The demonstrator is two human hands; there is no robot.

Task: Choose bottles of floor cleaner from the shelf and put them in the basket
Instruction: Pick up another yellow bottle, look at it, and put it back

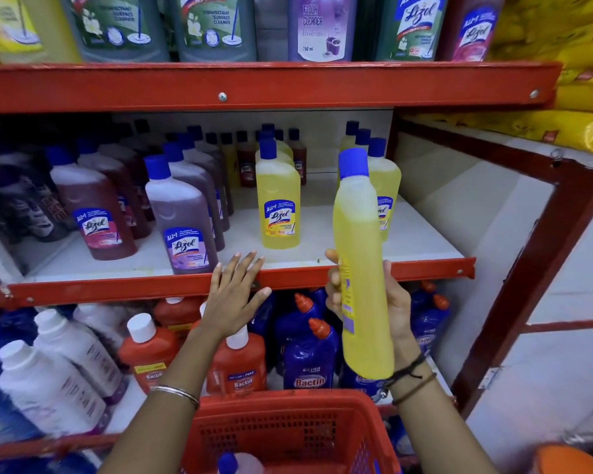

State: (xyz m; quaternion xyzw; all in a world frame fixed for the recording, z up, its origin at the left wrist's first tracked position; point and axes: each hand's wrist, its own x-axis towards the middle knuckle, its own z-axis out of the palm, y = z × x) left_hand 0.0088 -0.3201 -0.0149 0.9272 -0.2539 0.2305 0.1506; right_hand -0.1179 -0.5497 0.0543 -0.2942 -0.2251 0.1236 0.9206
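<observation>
My right hand [396, 302] grips a yellow floor cleaner bottle [360, 268] with a blue cap, held upright in front of the middle shelf and above the basket. My left hand [233, 295] is open, fingers spread, near the red front edge of the middle shelf [117, 285], holding nothing. The red plastic basket [288, 432] sits low in front of me; a blue-capped bottle [237, 465] lies inside it. More yellow bottles [278, 203] and purple bottles [182, 220] stand on the middle shelf.
The top shelf [254, 85] carries large green and lavender cleaner bottles. The bottom shelf holds white bottles [52, 378], orange Bactin bottles [237, 367] and blue Bactin bottles [308, 364]. Yellow packs [575, 63] are stacked at the upper right. A red rack post [541, 268] stands on the right.
</observation>
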